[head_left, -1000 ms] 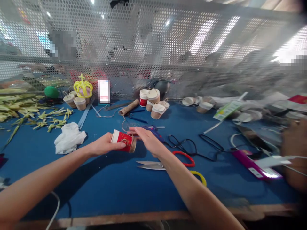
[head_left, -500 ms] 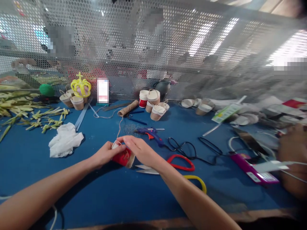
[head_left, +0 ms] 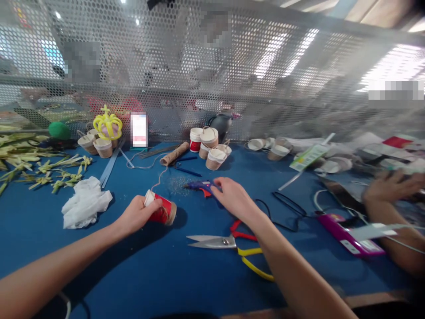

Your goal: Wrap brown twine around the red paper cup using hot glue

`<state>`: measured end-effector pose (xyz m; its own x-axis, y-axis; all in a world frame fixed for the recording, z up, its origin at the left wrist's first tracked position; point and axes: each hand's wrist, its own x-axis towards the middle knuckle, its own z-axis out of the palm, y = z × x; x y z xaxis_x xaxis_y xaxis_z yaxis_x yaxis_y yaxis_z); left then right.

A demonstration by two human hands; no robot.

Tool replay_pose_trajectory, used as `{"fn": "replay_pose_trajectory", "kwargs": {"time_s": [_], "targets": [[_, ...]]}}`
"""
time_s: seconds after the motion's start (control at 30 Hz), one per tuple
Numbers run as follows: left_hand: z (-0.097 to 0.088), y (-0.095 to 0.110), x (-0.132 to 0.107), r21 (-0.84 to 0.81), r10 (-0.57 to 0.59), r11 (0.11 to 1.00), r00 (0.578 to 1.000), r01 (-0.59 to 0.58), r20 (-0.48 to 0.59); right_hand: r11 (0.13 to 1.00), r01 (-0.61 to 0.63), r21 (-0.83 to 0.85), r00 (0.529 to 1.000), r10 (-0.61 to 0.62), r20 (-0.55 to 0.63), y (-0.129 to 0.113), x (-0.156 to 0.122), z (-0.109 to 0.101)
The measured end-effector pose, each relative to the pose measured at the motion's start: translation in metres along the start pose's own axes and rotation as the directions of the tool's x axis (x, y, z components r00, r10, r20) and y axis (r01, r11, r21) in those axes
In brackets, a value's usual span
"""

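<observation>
My left hand (head_left: 135,215) is closed round a red paper cup (head_left: 160,212) lying on its side on the blue table (head_left: 172,279); twine is wound round the cup's bottom end, and a strand of twine (head_left: 159,179) runs from the cup toward a twine roll (head_left: 174,153). My right hand (head_left: 232,198) is off the cup, its fingers on the blue glue gun (head_left: 201,186) just right of the cup; whether they grip it I cannot tell. Scissors with red and yellow handles (head_left: 226,244) lie below my right wrist.
Twine-wrapped cups (head_left: 212,148) stand at the back by the perforated metal screen (head_left: 212,79). A white crumpled tissue (head_left: 84,204) and green leaf strips (head_left: 40,166) lie left. A yellow crown (head_left: 106,124) sits on cups. Another person's hand (head_left: 392,188) works at right near a purple tool (head_left: 348,232).
My right hand has left the cup and moved right to the glue gun. The left hand has kept the cup and shifted it slightly left, laid on the table.
</observation>
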<state>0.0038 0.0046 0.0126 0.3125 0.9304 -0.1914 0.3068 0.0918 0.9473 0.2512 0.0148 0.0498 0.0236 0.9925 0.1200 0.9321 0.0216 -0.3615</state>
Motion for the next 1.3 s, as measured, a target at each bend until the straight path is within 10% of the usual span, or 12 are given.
{"fn": "replay_pose_trajectory", "kwargs": {"time_s": [0.4, 0.6, 1.3], "targets": [[-0.001, -0.010, 0.024, 0.078, 0.120, 0.990, 0.990, -0.114, -0.080, 0.946, -0.196, 0.257, 0.979, 0.175, 0.104, 0.017, 0.006, 0.017], [-0.002, -0.021, 0.027, 0.052, 0.134, 0.990, 0.988, -0.130, -0.079, 0.658, -0.269, 0.704, 0.952, 0.069, 0.299, -0.019, -0.007, -0.010], [-0.007, -0.017, 0.024, 0.092, 0.059, 0.994, 0.996, -0.053, -0.061, 0.848, -0.197, 0.493, 0.942, 0.024, 0.335, -0.035, -0.033, 0.015]]}}
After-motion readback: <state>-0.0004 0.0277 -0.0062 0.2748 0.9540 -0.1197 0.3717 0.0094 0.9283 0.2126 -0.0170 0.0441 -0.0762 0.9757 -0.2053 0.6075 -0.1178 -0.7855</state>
